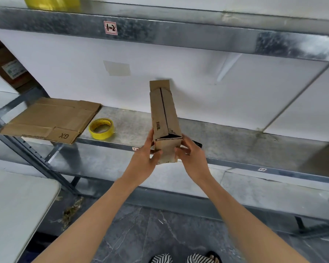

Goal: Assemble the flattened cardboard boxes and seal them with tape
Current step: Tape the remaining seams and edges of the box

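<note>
Head view: left hand [144, 158], right hand [192, 158] clamp narrow brown cardboard box [164, 114]; flaps folded, untaped. Next probably: yellow tape roll [101, 129], left of box.

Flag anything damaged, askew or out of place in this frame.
The small box held by the left hand and right hand has scuffed flaps that gape at the near corner, with one far flap sticking up. The flattened cardboard overhangs the front edge of the shelf.
</note>
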